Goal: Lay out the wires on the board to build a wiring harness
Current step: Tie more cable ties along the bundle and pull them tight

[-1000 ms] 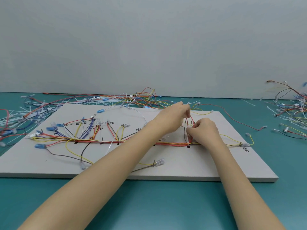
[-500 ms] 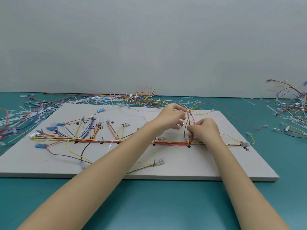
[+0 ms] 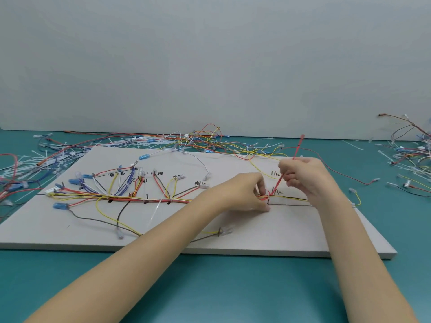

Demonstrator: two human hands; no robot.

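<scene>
Two hands work at one junction on the flat white rectangular board point(image 3: 245, 231), which lies on the teal surface point(image 3: 210, 287). The right hand point(image 3: 305, 178) has its fingers point(image 3: 285, 167) curled tight round a thin red wire point(image 3: 278, 183), which rises past them to a free red terminal tip above the knuckles. The left hand point(image 3: 247, 194) pinches low, fingers narrow, at the point where that red wire meets the long bundled trunk of red, yellow and orange wires point(image 3: 140, 199); whether they hold the wire itself or a peg I cannot tell.

Just beyond the left fingertips, a thin dark brown wire point(image 3: 289, 204) runs along the board toward the right wrist, with a yellow one beside it.

Risks, as I judge them:
- Pulling the red wire hard from above could lift the trunk off its dark pegs just left of the fingers, undoing laid branches.
- The red wire may seat in the wrong branch; hand-written marks just below the right fingers sit close together.
- The right forearm lies over the brown wire's far end and could drag it.
- The loose tangle of spare coloured wires and white cable ties point(image 3: 186, 141) beyond both hands could snag the free tip.
</scene>
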